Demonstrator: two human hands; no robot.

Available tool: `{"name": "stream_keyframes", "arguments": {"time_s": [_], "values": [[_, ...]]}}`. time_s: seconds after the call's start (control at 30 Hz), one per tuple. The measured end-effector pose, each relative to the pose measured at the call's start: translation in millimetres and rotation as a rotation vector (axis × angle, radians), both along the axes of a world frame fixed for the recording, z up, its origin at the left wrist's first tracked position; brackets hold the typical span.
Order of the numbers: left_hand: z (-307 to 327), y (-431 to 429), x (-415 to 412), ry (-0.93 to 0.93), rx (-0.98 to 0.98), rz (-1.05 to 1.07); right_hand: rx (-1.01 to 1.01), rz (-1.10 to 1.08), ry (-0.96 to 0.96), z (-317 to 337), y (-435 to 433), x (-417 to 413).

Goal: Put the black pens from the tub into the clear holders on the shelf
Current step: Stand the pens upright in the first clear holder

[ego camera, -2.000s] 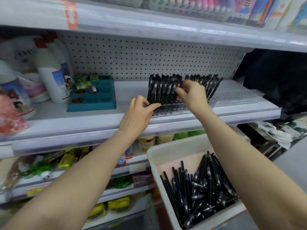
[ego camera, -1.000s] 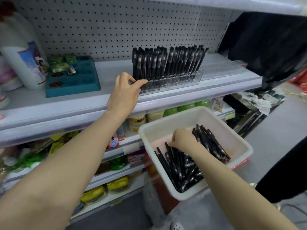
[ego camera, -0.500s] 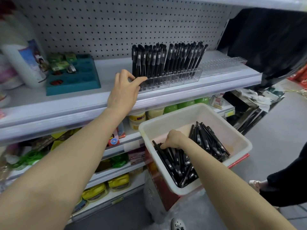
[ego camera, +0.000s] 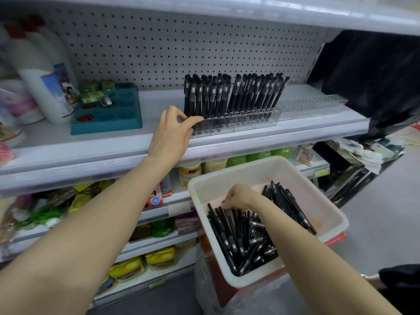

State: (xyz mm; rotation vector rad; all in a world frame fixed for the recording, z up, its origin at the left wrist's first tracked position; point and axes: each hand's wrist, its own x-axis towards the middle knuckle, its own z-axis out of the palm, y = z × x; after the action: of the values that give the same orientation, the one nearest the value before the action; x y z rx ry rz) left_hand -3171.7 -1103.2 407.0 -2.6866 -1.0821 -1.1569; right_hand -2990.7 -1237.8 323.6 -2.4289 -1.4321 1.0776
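Note:
A white tub at lower right holds a heap of loose black pens. My right hand is down in the tub with its fingers curled onto pens at the heap's far left end. On the shelf, a clear holder carries several upright black pens. My left hand grips that holder's left end, thumb on its front. To the right lies a second clear holder with no pens in it.
A teal tray with small items and white bottles stand on the shelf's left part. Lower shelves hold jars and packets. A dark bag hangs at right. Part of a person in dark clothing shows at bottom right.
My right hand left the holder's pens and went down into the tub, then shifted left onto the pens there. My left hand kept its grip on the holder's end.

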Motion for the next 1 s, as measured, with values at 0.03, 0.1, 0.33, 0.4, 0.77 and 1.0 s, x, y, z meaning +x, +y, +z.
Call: {"name": "stream_keyframes", "arguments": {"time_s": [0.03,0.1,0.33,0.4,0.77,1.0], "values": [[0,0,1,-0.003,0.002,0.002,0.027,-0.017,0.069,6,0,4],[0,-1,2,-0.010,0.006,0.004,0.098,-0.053,0.208,22,0,13],[-4,-11,6,-0.038,0.016,0.051,0.539,0.045,0.394,100,7,47],[-4,-14,11,-0.046,0.046,0.070,0.687,0.052,0.404,126,11,53],[-3,-23,48,0.032,0.202,0.065,1.299,-0.099,0.209,199,49,58],[-5,-22,52,0.043,0.142,0.137,1.278,-0.029,0.125,203,76,62]]}}
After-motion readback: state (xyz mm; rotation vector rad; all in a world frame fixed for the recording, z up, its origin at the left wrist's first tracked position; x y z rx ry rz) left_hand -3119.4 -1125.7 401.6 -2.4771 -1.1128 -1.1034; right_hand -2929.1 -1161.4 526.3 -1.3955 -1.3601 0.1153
